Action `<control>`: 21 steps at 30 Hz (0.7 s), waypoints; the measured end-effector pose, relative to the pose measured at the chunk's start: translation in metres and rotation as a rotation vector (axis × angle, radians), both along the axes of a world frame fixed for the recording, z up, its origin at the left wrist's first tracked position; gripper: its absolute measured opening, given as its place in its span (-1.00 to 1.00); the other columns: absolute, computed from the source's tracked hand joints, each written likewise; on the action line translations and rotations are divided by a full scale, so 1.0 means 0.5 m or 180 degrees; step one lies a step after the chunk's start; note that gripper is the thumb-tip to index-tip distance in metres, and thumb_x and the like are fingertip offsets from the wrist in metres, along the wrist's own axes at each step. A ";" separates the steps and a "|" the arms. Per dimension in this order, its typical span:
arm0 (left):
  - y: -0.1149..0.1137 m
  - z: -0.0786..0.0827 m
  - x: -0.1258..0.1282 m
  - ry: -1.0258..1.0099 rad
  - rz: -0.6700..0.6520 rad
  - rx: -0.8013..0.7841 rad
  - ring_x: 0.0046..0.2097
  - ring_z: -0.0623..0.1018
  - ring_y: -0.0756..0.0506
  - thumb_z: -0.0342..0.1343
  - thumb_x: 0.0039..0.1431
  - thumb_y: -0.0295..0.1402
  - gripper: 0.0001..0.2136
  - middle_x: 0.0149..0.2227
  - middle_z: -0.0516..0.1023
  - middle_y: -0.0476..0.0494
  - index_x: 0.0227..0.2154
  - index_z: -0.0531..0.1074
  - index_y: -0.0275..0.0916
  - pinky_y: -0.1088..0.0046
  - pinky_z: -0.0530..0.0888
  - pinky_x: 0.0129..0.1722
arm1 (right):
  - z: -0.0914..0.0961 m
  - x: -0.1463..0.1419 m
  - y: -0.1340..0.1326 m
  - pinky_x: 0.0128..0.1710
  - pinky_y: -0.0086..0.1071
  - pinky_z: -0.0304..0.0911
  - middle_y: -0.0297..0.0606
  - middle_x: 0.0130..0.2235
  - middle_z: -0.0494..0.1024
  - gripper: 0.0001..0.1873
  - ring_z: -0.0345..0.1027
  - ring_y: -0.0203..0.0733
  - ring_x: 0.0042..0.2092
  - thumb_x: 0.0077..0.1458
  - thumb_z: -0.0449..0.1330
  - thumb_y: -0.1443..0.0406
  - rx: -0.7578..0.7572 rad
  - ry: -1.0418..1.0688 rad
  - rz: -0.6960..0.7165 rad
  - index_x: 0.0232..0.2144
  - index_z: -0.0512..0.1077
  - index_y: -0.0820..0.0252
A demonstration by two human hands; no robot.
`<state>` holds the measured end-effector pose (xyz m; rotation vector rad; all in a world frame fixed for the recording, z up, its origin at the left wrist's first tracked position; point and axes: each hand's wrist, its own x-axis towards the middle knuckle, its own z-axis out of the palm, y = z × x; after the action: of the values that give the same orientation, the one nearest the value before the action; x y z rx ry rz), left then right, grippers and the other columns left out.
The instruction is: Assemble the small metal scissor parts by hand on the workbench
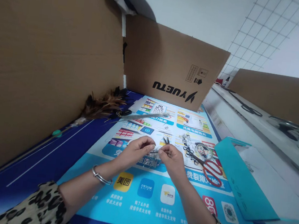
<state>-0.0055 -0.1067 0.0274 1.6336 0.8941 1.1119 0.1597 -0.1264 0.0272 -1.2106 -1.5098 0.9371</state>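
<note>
My left hand (pixel 139 150) is closed in a pinch, thumb against fingers, above the printed mat. Facing it closely, my right hand (pixel 171 157) pinches too. Whatever thin piece is between the fingertips is too small to make out. Just below the fingertips lies a tangle of fine, clear or silvery strands (pixel 152 161). Dark pointed tips (pixel 166 140) stick out beyond my right fingers; whether they are held or lying there, I cannot tell. To the right are scissors (pixel 211 171) with red-orange handles and a cluster of small black loops (pixel 187 151).
A round clear-rimmed item (pixel 204 151) lies behind the scissors. A teal folder (pixel 244 185) stands at the right edge. Brown feathers (pixel 104 104) and a long thin silvery bundle (pixel 146 116) lie at back left. Cardboard panels (pixel 172 56) wall the left and back.
</note>
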 end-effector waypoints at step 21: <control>-0.001 -0.034 0.011 0.1187 0.0283 0.0531 -0.35 0.36 -0.02 -0.08 -0.10 -0.61 -0.74 -0.34 0.37 -0.02 -0.32 0.32 -0.22 0.50 0.28 -0.38 | -0.006 -0.016 -0.009 -0.51 -0.49 0.05 -0.43 -0.52 0.25 -0.94 0.10 -0.37 -0.50 0.03 0.08 0.31 0.0218 -0.0174 0.0209 -0.45 0.29 0.18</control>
<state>-0.0003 -0.1071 0.0104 1.9972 1.1459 0.9775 0.1519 -0.1309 0.0241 -1.1521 -1.6205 0.8943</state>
